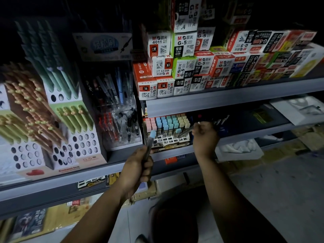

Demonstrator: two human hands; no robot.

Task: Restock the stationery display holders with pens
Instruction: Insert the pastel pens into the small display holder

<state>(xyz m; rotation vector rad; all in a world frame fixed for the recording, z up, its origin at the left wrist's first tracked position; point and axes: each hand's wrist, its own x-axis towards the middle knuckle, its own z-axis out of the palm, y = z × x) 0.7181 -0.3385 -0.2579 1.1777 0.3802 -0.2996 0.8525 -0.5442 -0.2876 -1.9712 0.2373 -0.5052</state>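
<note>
Your left hand [135,170] is wrapped around a small bundle of pens [149,146], fingers clamped on it, one blue cap poking out the top. That reads as your supply: it's held low, just left of the grid holder [168,141], so the other hand can pull from it.

Your right hand [204,137] pinches a single pen [186,132] between thumb and fingertips, tip angled down-left at the holder's right end. From that tilt, you're probably lining it up with a free slot. The back rows are full of pink, blue, teal and yellow caps; the front cells look open.

The holder sits on the lower shelf [245,136], under the stacked refill boxes [183,44]. The tall white holders [84,142] further left also show bare holes.

Light is poor and the bundle is blurred, so I can't tell how many pens it holds.
</note>
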